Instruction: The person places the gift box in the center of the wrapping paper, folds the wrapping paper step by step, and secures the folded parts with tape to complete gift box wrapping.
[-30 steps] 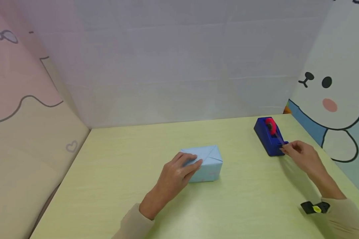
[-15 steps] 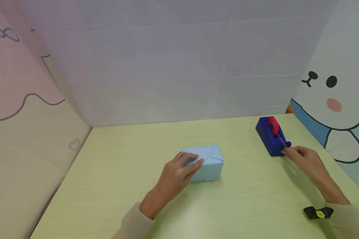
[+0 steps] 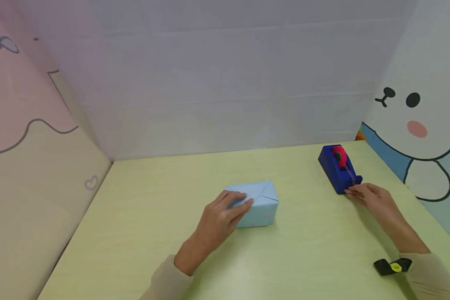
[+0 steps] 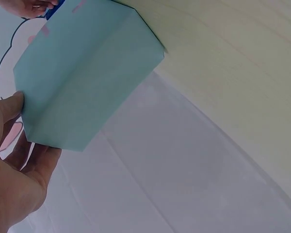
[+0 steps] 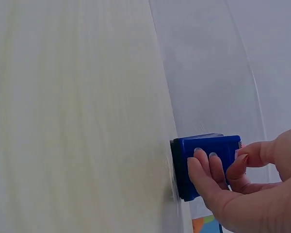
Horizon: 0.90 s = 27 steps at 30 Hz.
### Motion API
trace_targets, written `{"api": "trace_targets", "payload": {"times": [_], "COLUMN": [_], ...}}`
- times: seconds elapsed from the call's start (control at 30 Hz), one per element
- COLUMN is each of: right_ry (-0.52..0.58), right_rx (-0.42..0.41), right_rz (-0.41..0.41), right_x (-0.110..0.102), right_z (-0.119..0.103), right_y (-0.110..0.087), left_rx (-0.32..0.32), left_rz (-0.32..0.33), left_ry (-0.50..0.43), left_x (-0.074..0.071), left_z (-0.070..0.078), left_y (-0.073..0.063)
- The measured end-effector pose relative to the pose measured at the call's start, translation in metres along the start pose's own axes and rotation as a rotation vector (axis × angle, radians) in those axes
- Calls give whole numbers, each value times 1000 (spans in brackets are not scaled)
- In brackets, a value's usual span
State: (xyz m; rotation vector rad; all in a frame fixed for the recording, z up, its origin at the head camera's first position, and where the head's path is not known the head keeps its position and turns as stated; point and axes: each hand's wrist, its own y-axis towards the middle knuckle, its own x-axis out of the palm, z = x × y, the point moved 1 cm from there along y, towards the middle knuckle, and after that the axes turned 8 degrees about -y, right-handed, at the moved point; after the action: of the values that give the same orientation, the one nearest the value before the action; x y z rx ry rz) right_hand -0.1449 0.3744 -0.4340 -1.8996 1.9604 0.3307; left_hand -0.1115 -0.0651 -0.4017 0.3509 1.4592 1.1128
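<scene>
In the head view a box wrapped in light blue paper (image 3: 262, 212) sits on the table, folded flaps on its top. My left hand (image 3: 219, 216) grips its left end; in the left wrist view the thumb (image 4: 14, 104) and fingers of that hand lie against different sides of the box (image 4: 87, 82). At the right stands a blue tape dispenser (image 3: 329, 168) with a red-cored tape roll (image 3: 339, 156). My right hand (image 3: 376, 202) is at its front end. The right wrist view has thumb and index finger pinching the tape end (image 5: 239, 151), other fingers against the dispenser (image 5: 208, 144).
The pale yellow-green table (image 3: 153, 196) meets a whitish sheet (image 3: 210, 83) at the back. Printed panels stand at both sides, a cartoon face (image 3: 416, 108) on the right one. A black strap with a yellow spot (image 3: 393, 266) is at the right sleeve.
My right hand has shifted slightly left and down, its fingers now spread against the dispenser's front, the tape drawn over the front edge. My left hand and the wrapped box have stayed in place.
</scene>
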Motion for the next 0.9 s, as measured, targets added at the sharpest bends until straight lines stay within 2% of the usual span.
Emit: {"api": "trace_targets", "payload": {"times": [0.37,0.63,0.77,0.9], "right_ry": [-41,-191,-207,-294], "right_rx": [45,112,112,105], "right_rz": [22,55,63,82], "right_x": [0,2,2,1], "right_z": [-2,-4,-4,-4], "right_y": [-2,1,1,2], "left_rx": [1,-24,-34,-32], "left_rz": [-4,-15,-27,-28], "left_ry": [3,-9,-10,-12], "left_x": [1,0,0,0], "left_z": [0,2,3,3], "left_y": [1,0,0,0]}}
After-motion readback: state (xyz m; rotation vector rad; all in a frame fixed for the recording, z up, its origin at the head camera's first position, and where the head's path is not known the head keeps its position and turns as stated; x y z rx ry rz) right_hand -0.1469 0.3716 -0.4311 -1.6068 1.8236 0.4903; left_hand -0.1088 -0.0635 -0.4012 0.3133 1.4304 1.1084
